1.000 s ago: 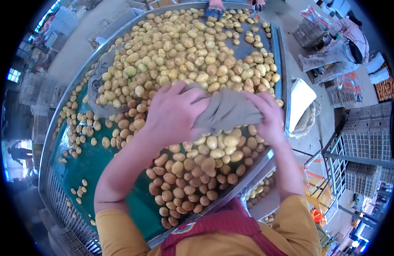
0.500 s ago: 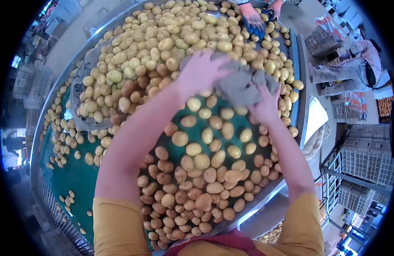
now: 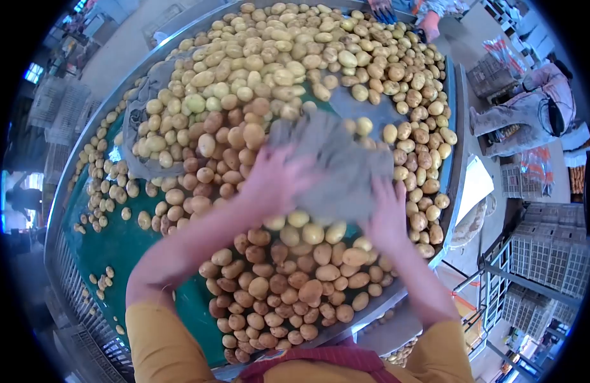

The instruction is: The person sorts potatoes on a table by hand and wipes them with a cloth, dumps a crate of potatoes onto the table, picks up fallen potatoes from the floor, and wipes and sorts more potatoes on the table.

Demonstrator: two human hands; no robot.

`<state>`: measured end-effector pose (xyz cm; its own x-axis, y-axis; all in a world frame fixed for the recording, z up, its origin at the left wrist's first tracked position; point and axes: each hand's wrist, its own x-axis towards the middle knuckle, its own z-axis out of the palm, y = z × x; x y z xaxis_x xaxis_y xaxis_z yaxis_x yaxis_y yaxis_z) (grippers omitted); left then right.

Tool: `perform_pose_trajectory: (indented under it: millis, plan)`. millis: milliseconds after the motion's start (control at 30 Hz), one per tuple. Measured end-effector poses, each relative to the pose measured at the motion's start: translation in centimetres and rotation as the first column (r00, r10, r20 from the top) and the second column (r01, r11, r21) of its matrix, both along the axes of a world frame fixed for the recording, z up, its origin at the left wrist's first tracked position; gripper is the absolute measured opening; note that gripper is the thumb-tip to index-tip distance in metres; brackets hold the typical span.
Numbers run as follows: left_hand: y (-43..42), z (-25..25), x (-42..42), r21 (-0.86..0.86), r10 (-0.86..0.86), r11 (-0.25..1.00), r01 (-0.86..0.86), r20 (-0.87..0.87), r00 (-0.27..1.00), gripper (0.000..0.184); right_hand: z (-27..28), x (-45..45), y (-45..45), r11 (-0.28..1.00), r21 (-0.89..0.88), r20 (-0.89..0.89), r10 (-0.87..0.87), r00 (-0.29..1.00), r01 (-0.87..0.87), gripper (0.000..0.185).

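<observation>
A grey cloth (image 3: 333, 167) is spread between my two hands over the middle of a heap of potatoes (image 3: 244, 57). My left hand (image 3: 279, 182) holds its left side, the fingers blurred and partly lost against the fabric. At the right edge, my right hand (image 3: 385, 214) grips the cloth with bent fingers. Pale potatoes lie just below the cloth, and browner ones (image 3: 288, 281) are piled between my forearms. The cloth hides whatever is beneath it.
A metal rim (image 3: 459, 153) borders the green table surface (image 3: 116, 255). Another grey cloth (image 3: 138, 127) lies among potatoes at the left. A co-worker's gloved hand (image 3: 383, 11) is at the far edge. Another person (image 3: 531, 108) bends near crates (image 3: 550, 255) at right.
The cloth and both my hands have come down toward me from their raised place half a second ago. Potatoes below are gathered closer, and the co-worker's hands have drawn back toward the far edge.
</observation>
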<state>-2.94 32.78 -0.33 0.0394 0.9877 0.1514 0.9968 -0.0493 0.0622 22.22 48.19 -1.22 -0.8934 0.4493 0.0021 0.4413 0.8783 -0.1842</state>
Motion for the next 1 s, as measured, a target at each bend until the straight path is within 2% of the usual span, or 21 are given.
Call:
perform_pose_trajectory:
  millis: [33, 67, 100, 133, 200, 233, 267, 300, 333, 367, 433, 467, 500, 567, 667, 767, 833, 867, 900, 967, 1000]
  plan:
    - [-2.9, -0.5, 2.1, 0.034, -0.020, 0.999, 0.021, -0.030, 0.999, 0.065, 0.6, 2.2, -2.7, 0.987, -0.159, 0.044, 0.031, 0.999, -0.024, 0.074]
    - [-5.4, -1.0, 3.7, 0.063, -0.042, 0.997, 0.046, -0.059, 0.997, 0.065, 0.2, 4.2, -4.5, 0.972, -0.180, 0.052, 0.162, 0.985, -0.151, 0.075]
    - [-7.0, -0.8, 4.8, 0.066, -0.078, 0.995, 0.080, -0.031, 0.997, 0.066, 2.8, 4.7, -5.6, 0.960, -0.237, 0.158, 0.188, 0.969, -0.148, 0.069]
    - [-8.5, -0.2, 5.9, 0.070, -0.115, 0.991, 0.115, 0.002, 0.993, 0.066, 4.0, 4.9, -5.7, 0.920, -0.333, 0.092, 0.251, 0.963, -0.208, 0.063]
    - [-11.0, 1.6, 7.8, 0.031, -0.092, 0.996, 0.087, 0.221, 0.971, 0.060, 5.5, 5.7, -4.1, 0.810, -0.484, -0.057, 0.347, 0.936, -0.329, 0.052]
    - [-12.0, 1.9, 8.4, 0.142, -0.097, 0.988, 0.065, 0.231, 0.968, 0.049, 6.1, 5.9, -2.4, 0.728, -0.631, -0.053, 0.304, 0.951, -0.268, 0.029]
    - [-13.5, 2.8, 8.9, 0.158, -0.106, 0.986, 0.050, 0.371, 0.923, 0.051, 4.6, 6.4, -0.9, 0.651, -0.731, -0.141, 0.151, 0.978, -0.206, 0.018]
    - [-14.7, 4.7, 9.0, 0.156, -0.124, 0.986, 0.055, 0.478, 0.870, 0.050, 4.4, 5.7, 0.4, 0.741, -0.655, -0.182, 0.035, 0.983, -0.148, 0.017]
    - [-16.0, 6.0, 9.0, 0.154, -0.137, 0.986, 0.058, 0.574, 0.808, 0.050, 6.3, 2.7, 0.9, 0.827, -0.534, -0.317, -0.002, 0.948, -0.177, 0.016]
    - [-17.8, 6.5, 9.1, 0.123, -0.109, 0.992, 0.042, 0.611, 0.784, 0.051, 6.2, 1.0, 2.0, 0.861, -0.464, -0.361, 0.033, 0.932, -0.211, 0.017]
    - [-22.0, 7.6, 9.7, 0.051, -0.043, 0.999, 0.012, 0.680, 0.732, 0.052, 4.8, -2.6, 3.0, 0.832, -0.529, -0.346, -0.033, 0.938, -0.166, 0.017]
    - [-23.8, 8.2, 9.8, -0.031, 0.028, 0.999, -0.011, 0.648, 0.761, 0.050, 3.8, -4.7, 3.6, 0.802, -0.562, -0.352, -0.010, 0.936, -0.203, 0.016]
    - [-25.4, 9.0, 10.0, -0.114, 0.098, 0.993, -0.035, 0.610, 0.786, 0.048, 3.0, -6.5, 3.6, 0.859, -0.456, -0.352, 0.065, 0.934, -0.231, 0.015]
    - [-28.9, 9.6, 11.0, -0.278, 0.252, 0.954, -0.115, 0.529, 0.811, 0.045, 1.1, -9.6, 3.4, 0.841, -0.430, -0.332, 0.189, 0.924, -0.327, 0.016]
    - [-32.8, 8.3, 13.1, -0.511, 0.467, 0.826, -0.237, 0.386, 0.795, 0.047, -1.0, -12.1, 1.0, 0.886, -0.098, -0.229, 0.423, 0.876, -0.454, 0.017]
    - [-33.3, 8.1, 13.9, -0.688, 0.571, 0.682, -0.249, 0.289, 0.769, 0.054, -3.2, -12.8, 0.6, 0.887, 0.029, -0.171, 0.458, 0.872, -0.460, 0.020]
    - [-32.5, 9.5, 13.3, -0.752, 0.611, 0.623, -0.217, 0.294, 0.735, 0.060, -1.7, -13.0, 1.8, 0.913, -0.252, -0.365, 0.217, 0.905, -0.321, 0.021]
    - [-32.3, 10.3, 12.6, -0.783, 0.631, 0.599, -0.165, 0.335, 0.700, 0.060, -0.4, -12.7, 2.5, 0.879, -0.398, -0.425, 0.076, 0.902, -0.262, 0.021]
    - [-32.1, 11.0, 11.8, -0.810, 0.652, 0.576, -0.110, 0.374, 0.660, 0.060, 1.1, -12.2, 3.3, 0.880, -0.456, -0.323, -0.025, 0.946, -0.133, 0.023]
    - [-30.3, 12.8, 9.4, -0.867, 0.724, 0.498, 0.034, 0.437, 0.534, 0.059, 0.8, -10.8, 4.1, 0.873, -0.470, -0.148, 0.068, 0.987, -0.131, 0.023]
    - [-28.9, 13.0, 8.1, -0.854, 0.698, 0.520, -0.033, 0.402, 0.592, 0.055, 0.5, -10.1, 4.1, 0.871, -0.475, -0.060, 0.111, 0.992, -0.126, 0.022]
